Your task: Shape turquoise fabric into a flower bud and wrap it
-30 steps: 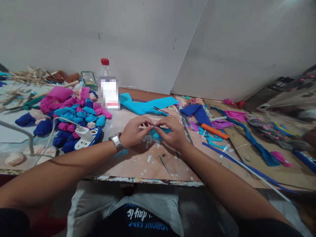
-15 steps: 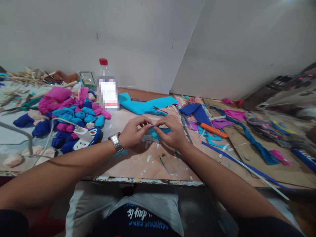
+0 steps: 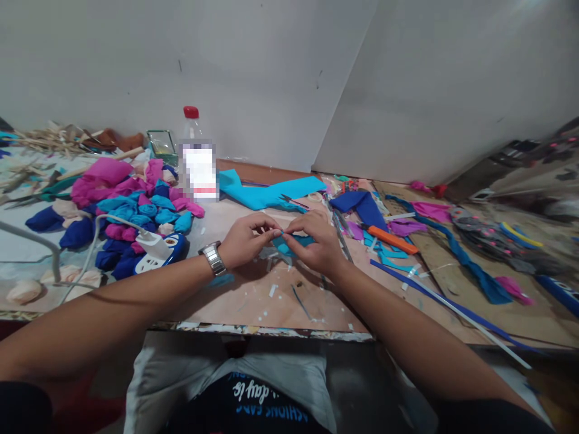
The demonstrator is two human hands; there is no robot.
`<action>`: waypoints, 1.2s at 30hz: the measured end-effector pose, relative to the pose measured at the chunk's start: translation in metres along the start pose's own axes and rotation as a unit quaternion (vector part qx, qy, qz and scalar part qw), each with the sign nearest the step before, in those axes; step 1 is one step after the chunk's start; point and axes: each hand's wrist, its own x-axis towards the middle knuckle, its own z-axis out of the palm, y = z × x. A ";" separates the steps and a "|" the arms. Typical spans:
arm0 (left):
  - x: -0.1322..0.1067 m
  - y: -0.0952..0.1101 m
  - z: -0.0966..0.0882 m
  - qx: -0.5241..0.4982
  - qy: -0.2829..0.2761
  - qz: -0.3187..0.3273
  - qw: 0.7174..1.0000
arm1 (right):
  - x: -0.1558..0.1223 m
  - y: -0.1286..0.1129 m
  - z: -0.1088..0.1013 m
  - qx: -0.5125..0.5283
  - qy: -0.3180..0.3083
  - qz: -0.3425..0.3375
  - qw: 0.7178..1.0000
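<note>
My left hand (image 3: pixel 246 241) and my right hand (image 3: pixel 314 241) meet over the middle of the wooden table (image 3: pixel 280 295). Both pinch a small turquoise piece of material (image 3: pixel 289 243) between thumbs and fingertips, just above the tabletop. A metal watch (image 3: pixel 212 259) is on my left wrist. A larger turquoise sheet (image 3: pixel 271 193) lies behind the hands, with small scissors (image 3: pixel 292 201) on it.
A heap of pink, blue and turquoise bundles (image 3: pixel 131 205) lies at the left, beside a white and blue glue gun (image 3: pixel 158 250) with its cord. A red-capped bottle (image 3: pixel 196 160) stands at the back. An orange cutter (image 3: pixel 391 239), blue strips (image 3: pixel 452 253) and scraps litter the right side.
Both hands have stayed in place over the table's middle; the fingertips have shifted slightly on the turquoise piece.
</note>
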 end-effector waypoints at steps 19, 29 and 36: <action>-0.001 0.000 0.002 0.002 0.014 0.008 1.000 | -0.001 0.002 0.000 0.005 -0.022 0.001 1.000; -0.001 0.003 0.002 -0.005 0.046 0.013 0.999 | -0.001 0.004 0.002 0.000 -0.006 0.001 1.000; 0.000 0.004 0.002 -0.011 0.049 0.016 0.999 | -0.002 0.006 0.003 -0.010 -0.006 -0.006 1.000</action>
